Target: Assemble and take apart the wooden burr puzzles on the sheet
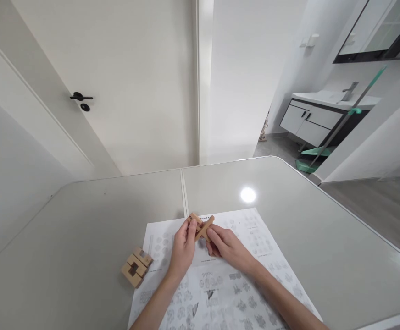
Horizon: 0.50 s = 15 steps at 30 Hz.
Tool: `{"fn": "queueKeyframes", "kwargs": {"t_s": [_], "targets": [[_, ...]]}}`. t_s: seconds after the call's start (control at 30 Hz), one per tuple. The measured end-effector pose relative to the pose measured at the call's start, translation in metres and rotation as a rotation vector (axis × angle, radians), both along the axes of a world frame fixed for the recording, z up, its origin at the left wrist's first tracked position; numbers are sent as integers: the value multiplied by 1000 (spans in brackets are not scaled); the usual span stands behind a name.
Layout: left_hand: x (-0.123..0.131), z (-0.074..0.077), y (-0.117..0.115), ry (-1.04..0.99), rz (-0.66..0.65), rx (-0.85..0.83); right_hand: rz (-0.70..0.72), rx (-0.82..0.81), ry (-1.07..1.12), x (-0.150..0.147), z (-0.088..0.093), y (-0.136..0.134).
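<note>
My left hand (184, 245) is closed around wooden puzzle pieces (195, 217), its thumb pressed along their near side. From the other side, my right hand (225, 245) pinches a wooden stick-like piece (205, 228) that crosses the others at a slant. Both hands meet over a printed sheet (207, 275) with rows of small grey diagrams. How the held pieces interlock is partly hidden by my fingers. To the left, a wooden block puzzle (137, 267) with a square hole in its top overlaps the sheet's edge.
A light grey table (93, 238) with a seam spans the view. Beyond its far edge stands a white door (134, 82) with a black handle (81, 96). At the right, a doorway shows a washbasin cabinet (310, 120) and a green-tipped broom (354, 111).
</note>
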<state>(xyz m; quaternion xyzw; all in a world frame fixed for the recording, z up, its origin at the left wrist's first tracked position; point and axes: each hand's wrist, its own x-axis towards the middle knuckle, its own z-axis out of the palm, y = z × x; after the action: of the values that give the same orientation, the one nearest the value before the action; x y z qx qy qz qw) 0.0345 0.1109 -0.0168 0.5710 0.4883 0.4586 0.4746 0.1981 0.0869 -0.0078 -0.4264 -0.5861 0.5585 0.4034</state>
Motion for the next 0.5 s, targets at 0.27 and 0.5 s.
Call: {"fn": "queueKeyframes", "kwargs": {"t_s": [0.27, 0.5], "targets": [[-5, -1, 4, -113, 60, -78, -70, 72, -163, 5, 1, 0], [-2, 4, 4, -162, 83, -98, -111, 404, -586, 19, -6, 7]]}}
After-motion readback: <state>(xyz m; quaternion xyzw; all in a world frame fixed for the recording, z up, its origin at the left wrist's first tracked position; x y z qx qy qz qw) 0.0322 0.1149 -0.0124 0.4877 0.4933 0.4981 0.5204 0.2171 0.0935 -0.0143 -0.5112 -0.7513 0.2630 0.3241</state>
